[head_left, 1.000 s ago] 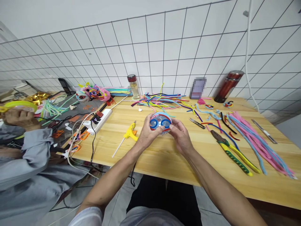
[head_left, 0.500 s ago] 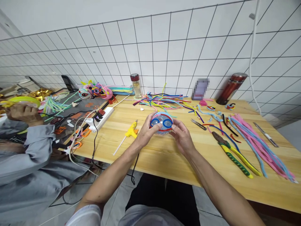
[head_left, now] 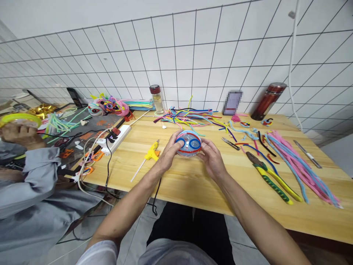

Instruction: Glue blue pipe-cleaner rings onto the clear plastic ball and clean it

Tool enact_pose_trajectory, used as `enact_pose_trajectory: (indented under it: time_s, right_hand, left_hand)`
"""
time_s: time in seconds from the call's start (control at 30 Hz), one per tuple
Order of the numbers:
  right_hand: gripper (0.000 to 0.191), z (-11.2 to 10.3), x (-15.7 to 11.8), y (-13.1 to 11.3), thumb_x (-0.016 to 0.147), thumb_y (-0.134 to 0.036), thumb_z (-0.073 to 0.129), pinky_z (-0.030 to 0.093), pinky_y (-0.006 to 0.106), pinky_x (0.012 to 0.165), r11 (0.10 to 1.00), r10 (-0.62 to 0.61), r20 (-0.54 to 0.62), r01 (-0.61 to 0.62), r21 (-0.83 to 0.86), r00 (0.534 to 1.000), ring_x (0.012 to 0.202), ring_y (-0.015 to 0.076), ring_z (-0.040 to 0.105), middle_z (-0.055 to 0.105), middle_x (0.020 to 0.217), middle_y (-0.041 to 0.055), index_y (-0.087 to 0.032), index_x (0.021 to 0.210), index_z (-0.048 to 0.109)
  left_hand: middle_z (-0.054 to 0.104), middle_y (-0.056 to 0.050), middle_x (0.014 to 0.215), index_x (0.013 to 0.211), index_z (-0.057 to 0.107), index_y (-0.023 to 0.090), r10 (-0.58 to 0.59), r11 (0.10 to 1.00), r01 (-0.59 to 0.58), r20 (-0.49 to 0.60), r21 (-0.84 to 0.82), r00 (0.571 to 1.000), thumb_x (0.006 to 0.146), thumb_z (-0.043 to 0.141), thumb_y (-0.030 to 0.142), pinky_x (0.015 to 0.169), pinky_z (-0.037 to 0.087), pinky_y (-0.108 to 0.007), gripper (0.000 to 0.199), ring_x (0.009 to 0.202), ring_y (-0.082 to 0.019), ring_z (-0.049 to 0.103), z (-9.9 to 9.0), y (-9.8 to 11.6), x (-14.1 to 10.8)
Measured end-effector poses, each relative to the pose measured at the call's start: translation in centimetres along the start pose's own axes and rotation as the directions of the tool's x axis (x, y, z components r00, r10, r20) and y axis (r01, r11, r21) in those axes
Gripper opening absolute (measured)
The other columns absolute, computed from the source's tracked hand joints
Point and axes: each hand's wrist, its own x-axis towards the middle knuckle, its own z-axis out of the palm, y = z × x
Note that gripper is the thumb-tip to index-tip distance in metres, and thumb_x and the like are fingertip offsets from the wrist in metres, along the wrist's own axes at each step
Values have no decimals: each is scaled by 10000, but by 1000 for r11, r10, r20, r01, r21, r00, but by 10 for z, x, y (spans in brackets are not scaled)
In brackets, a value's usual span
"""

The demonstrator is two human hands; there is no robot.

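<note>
A clear round piece (head_left: 189, 144), trimmed with red and light blue and bearing two blue rings, is held above the wooden table (head_left: 182, 187). My left hand (head_left: 168, 152) grips its left edge, the thumb lying on its face near the left ring. At the right edge, my right hand (head_left: 211, 156) pinches the rim between thumb and fingers. Left of my hands lies a yellow glue gun (head_left: 152, 151) with a white stick. Mixed pipe cleaners (head_left: 187, 116) are heaped behind the piece.
Pliers (head_left: 268, 176), small snips (head_left: 231, 143), a knife (head_left: 307, 154) and pink and blue pipe cleaners (head_left: 300, 165) lie right. A power strip (head_left: 117, 139) with cables is left. Bottles (head_left: 157, 99) stand behind. A co-worker's hand (head_left: 22, 136) holds a yellow ring at far left.
My left thumb has shifted left across the piece, from its middle to the left ring. Both hands still hold it. The whole view has shifted slightly.
</note>
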Motion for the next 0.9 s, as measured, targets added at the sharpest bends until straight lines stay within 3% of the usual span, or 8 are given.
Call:
enact_pose_trajectory:
  time_s: [0.13, 0.43, 0.63, 0.9]
  right_hand:
    - [391, 1, 0, 1, 675, -464, 867, 554, 349, 844, 999, -10, 4, 10, -30, 1000, 981, 199, 659, 739, 1093, 1, -294, 1003, 737]
    - [347, -2, 0, 3, 714, -454, 843, 557, 369, 886, 1000, -21, 13, 21, -17, 1000, 1009, 210, 670, 749, 1103, -1, -301, 1007, 737]
    - [335, -1, 0, 2, 723, -439, 846, 545, 361, 894, 998, -69, 46, 69, -9, 997, 1003, 200, 655, 747, 1095, 0, -298, 1007, 737]
    - [340, 0, -1, 1, 710, -442, 852, 531, 347, 862, 994, -96, 33, 98, -40, 995, 965, 195, 642, 741, 1045, 1, -296, 993, 732]
  left_hand:
    - [600, -94, 1456, 1481, 495, 243, -34, 998, 37, 67, -44, 997, 875, 658, 541, 1154, 457, -456, 695, 1369, -302, 561, 0, 1, 0]
    - [546, -125, 1472, 1482, 464, 217, -12, 993, 12, 3, 116, 1000, 721, 812, 437, 1208, 385, -504, 866, 1392, -339, 514, 9, 15, -7]
    - [566, -119, 1418, 1419, 524, 219, 55, 994, -50, -40, 101, 998, 770, 770, 497, 1187, 404, -474, 747, 1348, -322, 541, 13, 20, -9]
    - [580, -108, 1411, 1365, 542, 221, 87, 993, -82, -63, 85, 994, 782, 759, 441, 1166, 427, -472, 660, 1323, -311, 565, 15, 15, -7]
